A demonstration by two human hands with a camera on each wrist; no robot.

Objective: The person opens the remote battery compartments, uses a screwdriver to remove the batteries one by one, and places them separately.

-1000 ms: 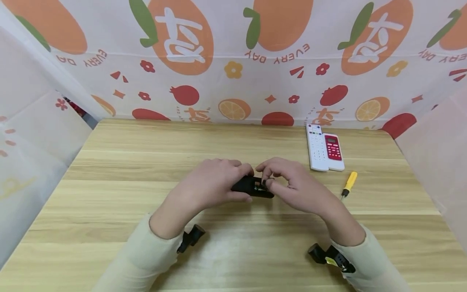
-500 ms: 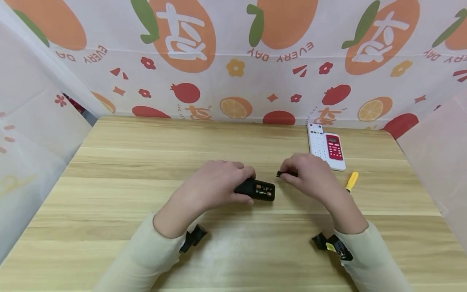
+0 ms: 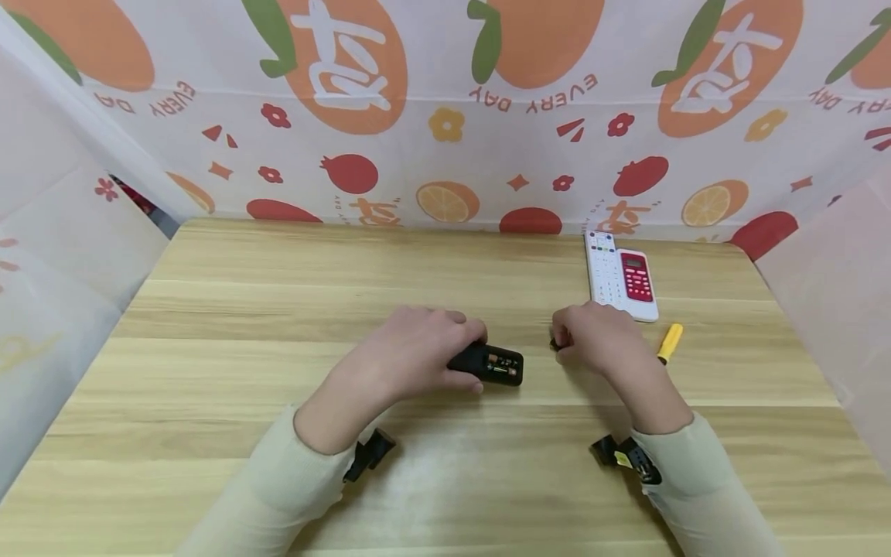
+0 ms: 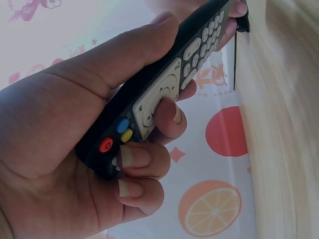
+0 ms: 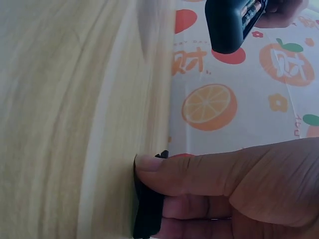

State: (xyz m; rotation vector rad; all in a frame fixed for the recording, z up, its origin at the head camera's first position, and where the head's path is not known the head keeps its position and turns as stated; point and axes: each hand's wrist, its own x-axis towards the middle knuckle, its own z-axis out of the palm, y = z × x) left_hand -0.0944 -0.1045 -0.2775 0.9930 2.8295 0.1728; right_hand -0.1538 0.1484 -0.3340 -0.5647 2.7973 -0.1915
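Note:
In the head view my left hand [image 3: 411, 352] grips a black remote control [image 3: 473, 359] above the table, back side up. Its battery compartment stands uncovered at the right end, with batteries [image 3: 500, 369] inside. The left wrist view shows the remote's button face [image 4: 159, 94], turned toward my curled fingers. To the right of it, my right hand [image 3: 602, 339] pinches a small black battery cover [image 5: 148, 211] between thumb and fingers, low over the tabletop. Whether the cover touches the wood I cannot tell. My right hand hides most of it in the head view.
A white remote [image 3: 604, 267] and a red-and-white remote [image 3: 636, 280] lie side by side at the back right. Behind my right wrist lies a yellow-handled screwdriver [image 3: 670, 340], partly hidden. A fruit-printed cloth [image 3: 397, 162] hangs along the table's [image 3: 292, 271] far edge.
My right hand has drawn the battery cover off the remote and moved right and down toward the table with it. The battery compartment has come into sight. My left hand stays nearly still.

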